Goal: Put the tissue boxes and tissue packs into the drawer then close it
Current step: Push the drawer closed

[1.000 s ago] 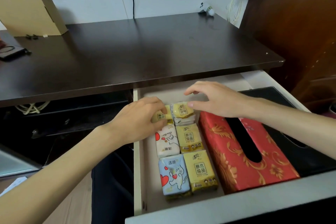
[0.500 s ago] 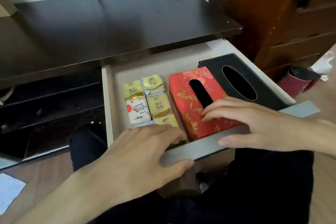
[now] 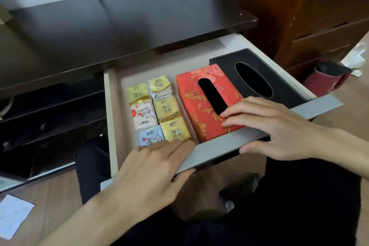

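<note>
The pale drawer (image 3: 113, 106) stands pulled out from under the dark desk (image 3: 119, 26). Inside it lie several small tissue packs (image 3: 157, 110) in two rows at the left, a red floral tissue box (image 3: 201, 106) in the middle and a black tissue box (image 3: 257, 74) at the right. My left hand (image 3: 155, 173) grips the grey drawer front (image 3: 219, 148) near its left end, fingers over the top edge and thumb under. My right hand (image 3: 273, 126) grips the same front further right, fingertips resting on the red box.
A brown wooden cabinet (image 3: 299, 16) stands to the right of the desk. A red cup (image 3: 325, 78) sits on the floor beside it. My dark-clothed legs (image 3: 279, 205) are below the drawer. White paper (image 3: 14, 215) lies on the floor at the left.
Both hands left the tissue packs at the back of the drawer and came forward onto the drawer front. My view has shifted right and down.
</note>
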Available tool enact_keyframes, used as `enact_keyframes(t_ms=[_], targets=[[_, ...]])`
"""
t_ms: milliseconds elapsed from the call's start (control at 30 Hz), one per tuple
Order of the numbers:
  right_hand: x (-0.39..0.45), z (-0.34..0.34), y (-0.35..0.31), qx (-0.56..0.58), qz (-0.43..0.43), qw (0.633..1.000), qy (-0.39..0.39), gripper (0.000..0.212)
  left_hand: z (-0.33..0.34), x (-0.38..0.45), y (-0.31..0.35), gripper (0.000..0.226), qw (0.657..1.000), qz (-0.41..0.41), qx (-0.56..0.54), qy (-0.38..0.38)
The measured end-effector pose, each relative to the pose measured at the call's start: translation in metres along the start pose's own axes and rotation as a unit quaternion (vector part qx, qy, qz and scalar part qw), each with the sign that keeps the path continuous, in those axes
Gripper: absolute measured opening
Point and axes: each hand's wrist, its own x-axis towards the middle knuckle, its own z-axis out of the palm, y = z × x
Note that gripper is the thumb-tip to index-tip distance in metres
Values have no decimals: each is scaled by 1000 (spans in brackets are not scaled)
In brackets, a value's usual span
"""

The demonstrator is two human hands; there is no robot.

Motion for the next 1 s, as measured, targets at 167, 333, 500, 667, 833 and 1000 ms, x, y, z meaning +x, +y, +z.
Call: enact_keyframes(t_ms=[167,333,500,667,833,1000], targets=[[3,2,10,-20,-22,999,18,53,3,7,-6,42,999,32,6,12],[26,0,27,-32,-11,999,33,52,5,26,-27,41,998,44,28,30],[59,5,45,-27,9,998,50,50,6,45,-61,37,996,53,44,55],[80,11,64,-26,36,994,103,47,12,64,-91,36,994,43,52,86],[86,20,85,-6,81,981,178,44,13,80,-117,36,989,30,71,123],[70,26,110,64,155,948,271,28,15,91,-139,31,981,51,94,162]])
